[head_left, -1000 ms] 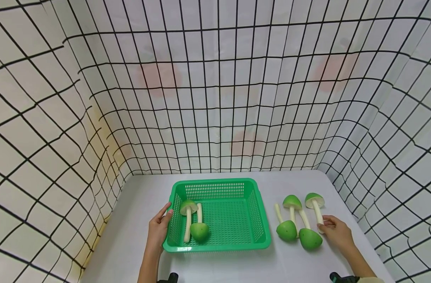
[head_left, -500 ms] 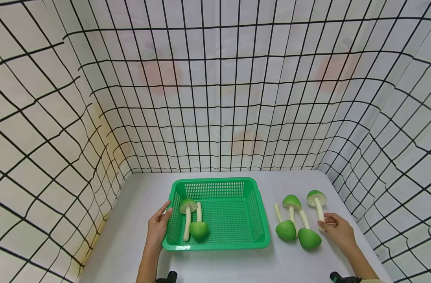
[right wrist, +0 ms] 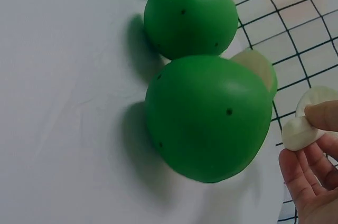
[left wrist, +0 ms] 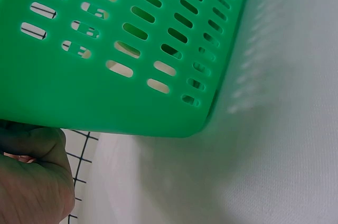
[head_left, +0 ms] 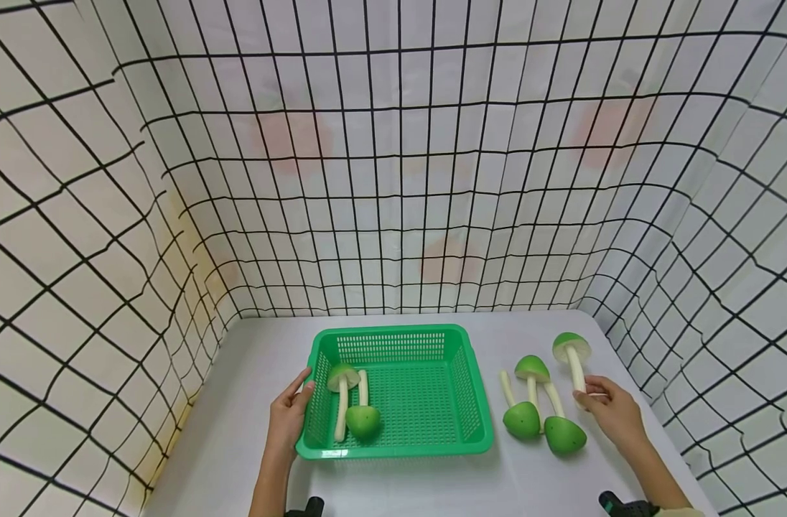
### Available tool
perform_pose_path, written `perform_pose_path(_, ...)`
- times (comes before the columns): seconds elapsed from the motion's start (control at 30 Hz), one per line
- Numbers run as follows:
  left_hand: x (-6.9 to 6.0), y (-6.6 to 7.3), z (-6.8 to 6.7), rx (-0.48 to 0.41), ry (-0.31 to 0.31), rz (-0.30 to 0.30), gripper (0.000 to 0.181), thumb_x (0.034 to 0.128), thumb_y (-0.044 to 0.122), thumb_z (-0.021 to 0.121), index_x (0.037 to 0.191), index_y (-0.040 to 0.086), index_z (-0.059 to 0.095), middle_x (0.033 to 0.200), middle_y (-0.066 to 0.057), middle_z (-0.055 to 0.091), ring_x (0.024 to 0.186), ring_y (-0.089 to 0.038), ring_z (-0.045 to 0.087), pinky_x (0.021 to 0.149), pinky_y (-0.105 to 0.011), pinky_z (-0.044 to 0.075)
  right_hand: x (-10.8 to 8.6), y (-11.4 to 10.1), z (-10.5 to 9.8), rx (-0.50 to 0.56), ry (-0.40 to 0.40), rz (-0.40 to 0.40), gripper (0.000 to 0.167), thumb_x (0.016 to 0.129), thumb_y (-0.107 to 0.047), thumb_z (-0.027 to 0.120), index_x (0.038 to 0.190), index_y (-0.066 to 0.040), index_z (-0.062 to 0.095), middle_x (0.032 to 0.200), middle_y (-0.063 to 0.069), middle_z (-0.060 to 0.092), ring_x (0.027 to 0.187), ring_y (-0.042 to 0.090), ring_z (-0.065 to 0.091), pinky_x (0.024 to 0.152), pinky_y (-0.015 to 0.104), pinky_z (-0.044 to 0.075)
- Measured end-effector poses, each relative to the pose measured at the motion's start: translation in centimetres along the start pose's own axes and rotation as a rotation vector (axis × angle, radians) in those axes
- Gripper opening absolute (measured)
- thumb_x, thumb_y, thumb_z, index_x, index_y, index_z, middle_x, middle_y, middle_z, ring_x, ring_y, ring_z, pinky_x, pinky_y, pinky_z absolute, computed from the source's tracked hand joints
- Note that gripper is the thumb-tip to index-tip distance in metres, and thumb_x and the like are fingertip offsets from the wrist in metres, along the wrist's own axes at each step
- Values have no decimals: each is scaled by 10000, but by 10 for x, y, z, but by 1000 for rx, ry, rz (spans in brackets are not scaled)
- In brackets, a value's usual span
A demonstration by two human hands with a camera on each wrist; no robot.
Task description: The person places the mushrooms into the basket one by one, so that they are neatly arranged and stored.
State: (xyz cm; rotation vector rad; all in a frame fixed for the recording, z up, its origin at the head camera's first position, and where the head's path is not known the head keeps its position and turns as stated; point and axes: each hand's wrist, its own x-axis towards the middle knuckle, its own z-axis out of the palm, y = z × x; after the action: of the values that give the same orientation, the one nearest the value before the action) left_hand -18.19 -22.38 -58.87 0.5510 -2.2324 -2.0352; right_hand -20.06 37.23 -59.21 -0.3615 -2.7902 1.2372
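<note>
A green plastic basket [head_left: 393, 452] stands on the white table; in it lie two toy mushrooms, one with its cap away [head_left: 343, 377] and one with its cap near me [head_left: 364, 422]. My left hand [head_left: 288, 416] grips the basket's left rim, and the left wrist view shows that hand [left wrist: 37, 176] under the basket wall [left wrist: 105, 102]. On the right, my right hand [head_left: 616, 413] pinches the pale stem of a green-capped toy mushroom [head_left: 571, 347]. The right wrist view shows the stem's end [right wrist: 298, 133] between thumb and fingers.
Between the basket and my right hand, three more toy mushrooms lie close together: one with its cap away [head_left: 532, 368], two with caps near me, left [head_left: 522, 420] and right [head_left: 564, 436]. Black-grid netting [head_left: 400, 215] over white cloth encloses the table [head_left: 393, 488] at the back and sides.
The mushroom in my right hand has moved up and away from me, a little to the left in the last half second. My left hand and the basket have stayed in place.
</note>
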Motion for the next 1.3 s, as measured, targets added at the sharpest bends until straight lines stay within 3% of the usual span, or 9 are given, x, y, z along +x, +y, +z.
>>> perform_pose_path(0.3, -1, 1, 0, -18, -9, 0, 515, 1011, 464, 642, 1487, 280, 571, 1035, -161, 714, 834, -187, 662, 685, -298, 556, -5, -25, 2, 29, 14, -37, 582, 993, -410, 691, 1418, -36, 560, 1289, 207, 639, 810, -150, 539, 695, 225, 561)
perform_pose_path(0.9, -1, 1, 0, -18, 0, -4, 521, 1004, 472, 649, 1480, 272, 580, 987, -127, 705, 811, -168, 644, 674, -294, 543, -10, -66, 15, 121, -32, -124, 525, 1012, -346, 681, 1417, -36, 558, 1294, 199, 616, 868, -144, 568, 755, 235, 585)
perform_pose_path(1.3, 1, -2, 1, -20, 17, 7, 508, 997, 471, 660, 1462, 276, 600, 958, -133, 695, 814, -176, 646, 684, -298, 551, -11, -94, 30, 170, -67, -116, 516, 1003, -362, 690, 1418, -80, 568, 1328, 160, 617, 915, -110, 580, 764, 183, 542)
